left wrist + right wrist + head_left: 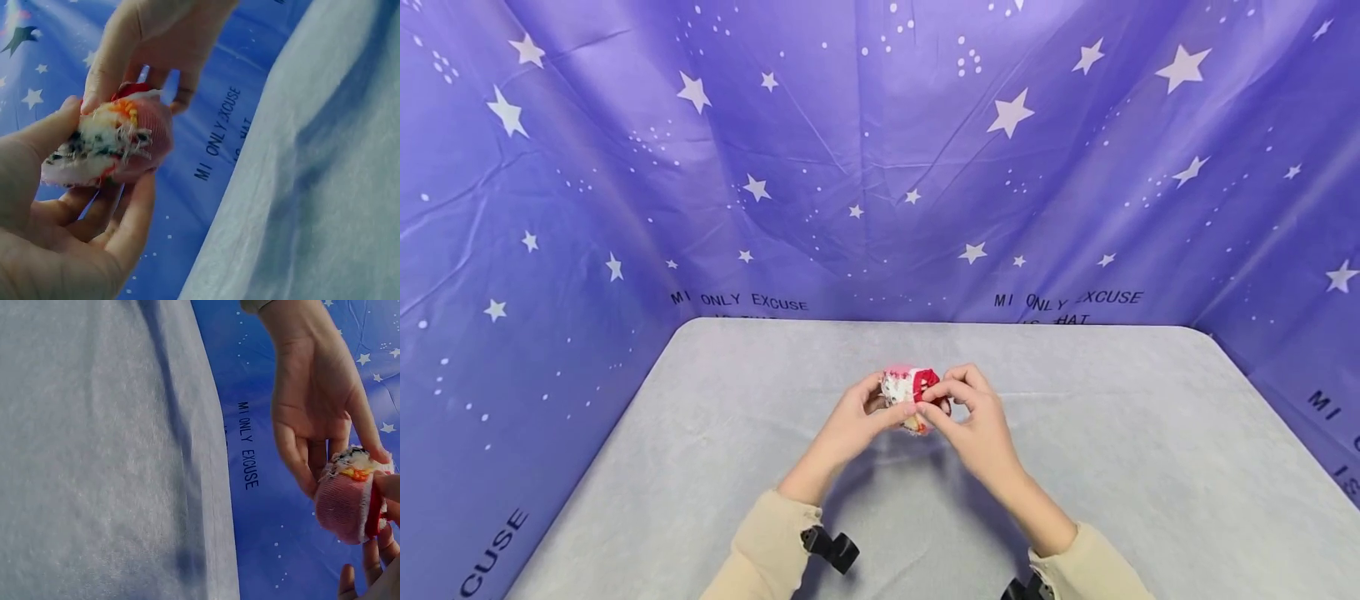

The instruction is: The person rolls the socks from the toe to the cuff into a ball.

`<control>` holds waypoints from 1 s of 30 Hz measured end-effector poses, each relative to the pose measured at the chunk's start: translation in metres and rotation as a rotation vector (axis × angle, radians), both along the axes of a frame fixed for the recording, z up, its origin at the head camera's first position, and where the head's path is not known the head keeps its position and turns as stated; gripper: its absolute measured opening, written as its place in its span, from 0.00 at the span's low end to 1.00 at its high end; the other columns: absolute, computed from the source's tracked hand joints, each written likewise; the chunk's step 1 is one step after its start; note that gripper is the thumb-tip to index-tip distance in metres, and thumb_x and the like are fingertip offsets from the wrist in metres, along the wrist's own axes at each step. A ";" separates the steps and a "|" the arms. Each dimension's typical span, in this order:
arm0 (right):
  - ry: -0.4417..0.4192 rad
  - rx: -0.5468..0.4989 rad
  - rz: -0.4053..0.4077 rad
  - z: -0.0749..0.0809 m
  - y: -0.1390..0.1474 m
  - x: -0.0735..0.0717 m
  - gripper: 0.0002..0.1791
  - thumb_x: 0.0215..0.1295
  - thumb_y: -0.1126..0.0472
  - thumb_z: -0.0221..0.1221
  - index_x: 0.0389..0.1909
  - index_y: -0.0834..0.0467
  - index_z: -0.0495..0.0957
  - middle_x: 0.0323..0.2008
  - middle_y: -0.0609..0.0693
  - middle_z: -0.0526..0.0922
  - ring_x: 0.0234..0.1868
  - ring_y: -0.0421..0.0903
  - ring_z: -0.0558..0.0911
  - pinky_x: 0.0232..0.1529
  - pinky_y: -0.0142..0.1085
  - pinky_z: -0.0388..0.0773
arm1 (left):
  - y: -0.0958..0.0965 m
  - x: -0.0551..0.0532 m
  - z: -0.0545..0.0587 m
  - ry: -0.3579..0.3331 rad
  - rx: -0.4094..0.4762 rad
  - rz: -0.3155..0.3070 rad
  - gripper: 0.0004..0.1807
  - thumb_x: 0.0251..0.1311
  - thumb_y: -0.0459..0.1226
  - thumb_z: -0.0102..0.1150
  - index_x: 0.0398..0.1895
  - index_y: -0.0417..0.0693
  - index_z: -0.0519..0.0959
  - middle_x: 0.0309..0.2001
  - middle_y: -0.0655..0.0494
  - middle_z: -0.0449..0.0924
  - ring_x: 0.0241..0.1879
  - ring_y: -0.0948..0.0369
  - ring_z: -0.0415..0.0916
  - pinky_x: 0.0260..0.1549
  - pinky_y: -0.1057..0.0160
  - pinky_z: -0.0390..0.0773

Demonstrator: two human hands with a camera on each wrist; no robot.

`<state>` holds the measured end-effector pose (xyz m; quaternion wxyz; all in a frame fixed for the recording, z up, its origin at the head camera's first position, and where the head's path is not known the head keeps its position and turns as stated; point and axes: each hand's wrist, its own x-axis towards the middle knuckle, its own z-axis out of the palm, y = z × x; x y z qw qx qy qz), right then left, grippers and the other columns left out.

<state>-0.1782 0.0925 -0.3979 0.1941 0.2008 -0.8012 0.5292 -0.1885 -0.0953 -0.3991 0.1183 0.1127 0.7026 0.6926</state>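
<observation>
Both hands hold a small rolled bundle of cloth [910, 393], pink and red with a frayed white, black and orange patch, a little above the middle of the grey table [1112, 433]. My left hand [867, 414] grips its left end between thumb and fingers; the left wrist view shows the bundle [115, 147] lying across those fingers [125, 225]. My right hand [958, 404] pinches the red edge on the right. From the right wrist, the pink side of the bundle [344, 503] shows with the left hand [319, 419] behind it.
A grey cloth covers the table [94, 456]. A purple backdrop with white stars [880, 150] and printed words rises behind it and on both sides. Cream sleeves [767, 550] and black wrist mounts [831, 547] sit near the front edge.
</observation>
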 end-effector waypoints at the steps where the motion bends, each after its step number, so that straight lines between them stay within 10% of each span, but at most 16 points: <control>1: -0.008 -0.004 0.001 0.000 0.000 0.001 0.05 0.56 0.66 0.70 0.30 0.54 0.84 0.36 0.48 0.75 0.36 0.41 0.72 0.39 0.28 0.72 | -0.001 0.000 -0.001 0.005 -0.015 0.005 0.31 0.61 0.35 0.65 0.67 0.42 0.70 0.60 0.42 0.77 0.54 0.57 0.80 0.54 0.61 0.82; 13: 0.070 -0.099 0.001 0.006 0.005 0.006 0.06 0.61 0.72 0.61 0.31 0.57 0.79 0.39 0.49 0.82 0.46 0.39 0.79 0.55 0.27 0.75 | 0.010 0.004 0.005 0.137 -0.065 0.215 0.23 0.54 0.36 0.68 0.55 0.46 0.80 0.48 0.46 0.83 0.42 0.62 0.78 0.45 0.63 0.82; 24: -0.340 -0.236 -0.022 0.010 0.011 0.011 0.09 0.67 0.62 0.61 0.33 0.65 0.79 0.29 0.43 0.79 0.34 0.37 0.76 0.41 0.29 0.74 | 0.016 0.007 0.007 0.170 -0.138 0.031 0.21 0.61 0.41 0.67 0.52 0.43 0.72 0.48 0.45 0.79 0.41 0.62 0.78 0.42 0.65 0.83; 30: -0.335 -0.325 -0.083 0.010 0.018 0.011 0.07 0.69 0.65 0.58 0.31 0.64 0.77 0.31 0.45 0.81 0.39 0.38 0.78 0.46 0.29 0.75 | 0.016 0.009 0.003 0.137 -0.052 0.043 0.19 0.61 0.35 0.65 0.52 0.38 0.73 0.40 0.51 0.81 0.36 0.65 0.79 0.38 0.68 0.83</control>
